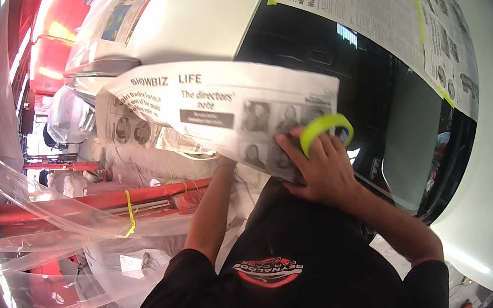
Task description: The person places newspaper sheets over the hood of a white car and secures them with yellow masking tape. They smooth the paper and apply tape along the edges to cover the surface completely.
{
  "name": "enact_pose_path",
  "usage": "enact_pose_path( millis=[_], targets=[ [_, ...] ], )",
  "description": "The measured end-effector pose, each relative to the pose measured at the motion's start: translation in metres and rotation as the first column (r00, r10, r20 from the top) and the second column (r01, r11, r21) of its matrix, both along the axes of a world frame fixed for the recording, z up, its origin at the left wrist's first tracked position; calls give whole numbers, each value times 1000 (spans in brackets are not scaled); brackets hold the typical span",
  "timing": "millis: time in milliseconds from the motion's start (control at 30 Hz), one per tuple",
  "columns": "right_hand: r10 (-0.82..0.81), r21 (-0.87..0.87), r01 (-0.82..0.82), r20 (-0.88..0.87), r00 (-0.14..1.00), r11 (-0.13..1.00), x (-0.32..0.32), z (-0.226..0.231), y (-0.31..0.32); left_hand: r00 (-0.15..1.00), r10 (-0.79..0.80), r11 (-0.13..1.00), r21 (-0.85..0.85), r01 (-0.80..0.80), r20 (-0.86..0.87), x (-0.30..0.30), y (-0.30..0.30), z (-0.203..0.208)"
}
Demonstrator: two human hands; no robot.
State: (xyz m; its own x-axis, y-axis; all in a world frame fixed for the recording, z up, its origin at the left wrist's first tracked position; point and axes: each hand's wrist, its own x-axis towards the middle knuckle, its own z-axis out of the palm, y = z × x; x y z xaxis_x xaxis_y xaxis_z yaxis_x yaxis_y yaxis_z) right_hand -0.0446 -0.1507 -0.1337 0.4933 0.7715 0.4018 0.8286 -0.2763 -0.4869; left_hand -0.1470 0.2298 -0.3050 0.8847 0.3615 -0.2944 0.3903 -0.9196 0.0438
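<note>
Your right hand (pixel 325 171) pinches the right end of the loose newspaper sheet (pixel 220 104), fingers bent over it, with a yellow-green tape roll (pixel 321 123) looped about them. Your left forearm (pixel 211 207) runs up behind the sheet's lower edge; that hand is hidden, so I cannot tell its grip. The sheet stretches left from your right fingers, long axis left to right. Your right hand is nearer the dark glass (pixel 296 38). Beyond, taped newspaper (pixel 359 13) covers the glass's far edge, bordered by white bodywork (pixel 195 21).
</note>
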Motion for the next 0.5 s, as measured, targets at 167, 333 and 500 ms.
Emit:
enact_pose_path(
  millis=[167,333,500],
  targets=[
    [-194,-100,186,-82,978,977,-27,-32,-66,954,287,884,-359,-299,-88,-53,-37,150],
    [-236,-111,227,-73,969,967,-38,-70,-153,692,88,978,-195,77,716,-35,-133,269],
    [-270,-159,249,-125,955,955,-44,-85,-170,533,-306,950,219,221,789,30,-131,265]
  ],
)
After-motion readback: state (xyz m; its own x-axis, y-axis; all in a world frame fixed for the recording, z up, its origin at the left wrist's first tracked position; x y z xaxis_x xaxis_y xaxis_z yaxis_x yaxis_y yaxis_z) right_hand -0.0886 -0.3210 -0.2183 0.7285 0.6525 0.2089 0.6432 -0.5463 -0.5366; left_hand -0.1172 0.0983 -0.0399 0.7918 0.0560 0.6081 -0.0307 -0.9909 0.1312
